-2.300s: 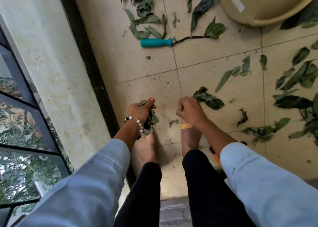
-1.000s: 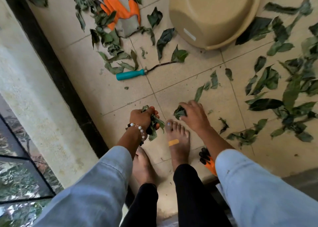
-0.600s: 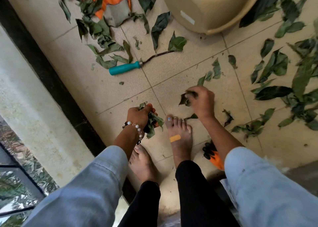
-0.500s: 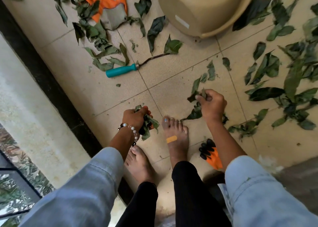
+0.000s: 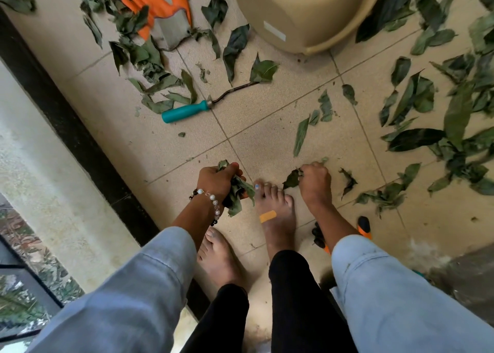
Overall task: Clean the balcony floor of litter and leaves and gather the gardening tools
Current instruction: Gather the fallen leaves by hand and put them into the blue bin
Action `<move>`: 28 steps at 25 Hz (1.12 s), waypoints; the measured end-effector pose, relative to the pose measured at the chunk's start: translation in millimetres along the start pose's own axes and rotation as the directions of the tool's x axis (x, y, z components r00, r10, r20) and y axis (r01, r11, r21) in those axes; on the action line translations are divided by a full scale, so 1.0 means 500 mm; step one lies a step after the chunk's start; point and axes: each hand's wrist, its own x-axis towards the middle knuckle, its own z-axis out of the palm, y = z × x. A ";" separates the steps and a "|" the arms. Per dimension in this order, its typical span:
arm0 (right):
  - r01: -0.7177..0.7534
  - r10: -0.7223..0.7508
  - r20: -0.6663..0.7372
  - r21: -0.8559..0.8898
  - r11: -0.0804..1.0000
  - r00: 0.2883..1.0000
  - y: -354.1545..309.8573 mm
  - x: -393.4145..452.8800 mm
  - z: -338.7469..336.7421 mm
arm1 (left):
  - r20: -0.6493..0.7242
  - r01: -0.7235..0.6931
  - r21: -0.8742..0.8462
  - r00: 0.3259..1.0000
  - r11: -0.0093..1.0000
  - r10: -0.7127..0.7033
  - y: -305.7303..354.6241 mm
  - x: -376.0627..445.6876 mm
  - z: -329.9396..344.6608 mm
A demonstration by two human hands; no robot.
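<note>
Drawn back toward the toes, the right hand (image 5: 314, 182) now pinches a leaf (image 5: 292, 179); the left hand (image 5: 217, 180) keeps its grip clenched around a leaf bunch (image 5: 238, 194).

- We see a home balcony: beige tiled floor (image 5: 267, 149) and a low parapet wall (image 5: 40, 165) with railing.
- Scattered leaves (image 5: 417, 138), a gardening glove (image 5: 157, 2) and a tub (image 5: 307, 10) suggest plant care.
</note>
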 end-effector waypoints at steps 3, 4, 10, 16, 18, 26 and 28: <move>-0.118 0.121 0.013 0.326 0.938 0.993 -0.002 0.002 -0.048 | 0.011 -0.020 0.017 1.000 1.000 0.020 0.008 -0.026 0.011; -0.145 0.147 0.037 0.511 0.847 0.989 -0.014 -0.007 -0.077 | 0.011 -0.024 0.019 1.000 1.000 0.024 0.012 -0.037 0.017; 0.211 -0.191 -0.095 0.571 0.793 0.977 -0.138 -0.147 -0.248 | 0.096 -0.016 -0.190 0.995 0.982 0.035 0.067 -0.159 0.110; 0.377 -0.382 -0.056 0.342 0.861 0.922 -0.171 -0.158 -0.364 | 0.145 0.159 -0.278 0.982 0.947 -0.123 0.153 -0.232 0.162; 0.490 -0.478 -0.116 0.133 0.861 0.871 -0.162 -0.149 -0.389 | 0.101 0.196 -0.293 0.980 0.936 -0.173 0.189 -0.245 0.178; 0.081 -0.059 -0.055 0.720 0.689 0.997 -0.096 -0.007 -0.401 | -0.119 0.081 -0.176 0.988 0.981 -0.103 0.297 -0.148 0.188; -0.112 0.091 0.065 0.553 0.826 0.994 -0.054 0.053 -0.324 | -0.143 0.031 -0.145 0.988 0.989 -0.052 0.308 -0.089 0.181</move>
